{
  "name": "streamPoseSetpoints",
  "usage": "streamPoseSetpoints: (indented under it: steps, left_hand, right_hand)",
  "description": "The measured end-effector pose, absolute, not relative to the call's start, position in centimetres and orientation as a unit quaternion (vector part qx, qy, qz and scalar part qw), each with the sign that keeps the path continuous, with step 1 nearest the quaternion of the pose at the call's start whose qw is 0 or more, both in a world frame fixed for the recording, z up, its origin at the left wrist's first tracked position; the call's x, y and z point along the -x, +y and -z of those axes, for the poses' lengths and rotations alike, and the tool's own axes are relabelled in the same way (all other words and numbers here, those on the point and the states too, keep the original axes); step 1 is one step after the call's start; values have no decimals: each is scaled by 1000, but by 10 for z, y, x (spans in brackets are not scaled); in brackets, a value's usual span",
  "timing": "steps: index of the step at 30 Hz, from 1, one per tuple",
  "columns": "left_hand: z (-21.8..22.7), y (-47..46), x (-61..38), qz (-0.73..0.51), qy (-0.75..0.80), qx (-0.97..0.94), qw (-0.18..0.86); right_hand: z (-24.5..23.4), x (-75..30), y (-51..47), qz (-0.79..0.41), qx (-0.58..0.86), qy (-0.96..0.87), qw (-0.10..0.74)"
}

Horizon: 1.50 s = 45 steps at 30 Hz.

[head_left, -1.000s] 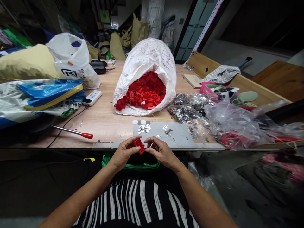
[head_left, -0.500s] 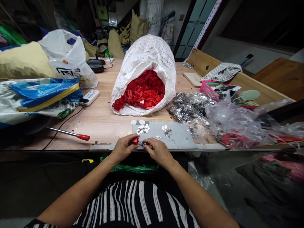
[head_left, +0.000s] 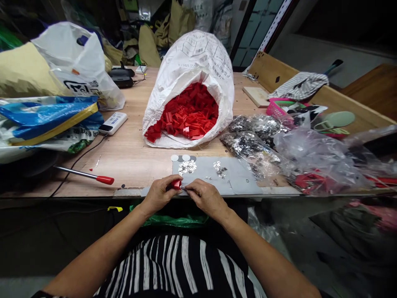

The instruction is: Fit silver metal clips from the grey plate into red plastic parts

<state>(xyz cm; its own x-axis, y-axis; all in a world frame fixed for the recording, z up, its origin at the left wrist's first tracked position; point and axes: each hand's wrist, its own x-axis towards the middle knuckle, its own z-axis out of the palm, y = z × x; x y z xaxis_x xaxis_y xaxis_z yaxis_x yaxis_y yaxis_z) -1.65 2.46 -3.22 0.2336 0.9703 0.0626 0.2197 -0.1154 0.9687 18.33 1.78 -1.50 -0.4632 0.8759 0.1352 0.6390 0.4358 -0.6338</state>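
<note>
Between the thumb and fingers of my left hand (head_left: 159,193) is a small red plastic piece (head_left: 176,184), held at the table's front edge. My right hand (head_left: 208,198) is closed on a thin metal tool (head_left: 184,188), whose tip reaches the red piece; its exact kind is too small to make out. Just beyond my hands, a pile of small silvery metal parts (head_left: 187,167) lies on a grey mat (head_left: 238,169). A smaller cluster of metal parts (head_left: 220,169) rests to its right. Behind the mat, a white woven sack (head_left: 198,47) gapes open, full of red plastic pieces (head_left: 189,114).
To the right are clear bags of metal parts (head_left: 251,145), a pink basket (head_left: 279,109) and a wooden board (head_left: 256,96). On the left are plastic bags (head_left: 71,66), a white power bank (head_left: 113,123) and a red-tipped metal lever (head_left: 104,179) jutting over the table.
The camera view has tilted and moved slightly closer to the table. Both hands stay at nearly the same spot, with the tool tip still at the red piece.
</note>
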Motion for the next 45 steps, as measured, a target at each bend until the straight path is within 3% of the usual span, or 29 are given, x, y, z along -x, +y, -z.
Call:
streamPoseSetpoints:
  steps: [11, 22, 25, 30, 34, 45]
  left_hand:
    - [37, 22, 13, -405, 483, -667, 398]
    - [34, 10, 16, -444, 457, -655, 407]
    - [29, 3, 14, -481, 445, -599, 461]
    - [17, -7, 8, -526, 406, -406, 627]
    - [11, -11, 7, -518, 340, -232, 750]
    - [5, -19, 5, -481, 312, -62, 817]
  right_hand:
    - [21, -158, -3, -173, 538, -803, 191]
    - [13, -180, -1, -279, 515, -760, 282]
    - [9, -188, -7, -299, 512, -749, 295]
    - [0, -191, -19, -399, 504, -719, 264]
    - [-9, -183, -25, -440, 456, -717, 289]
    - [-15, -172, -26, -429, 429, -744, 280]
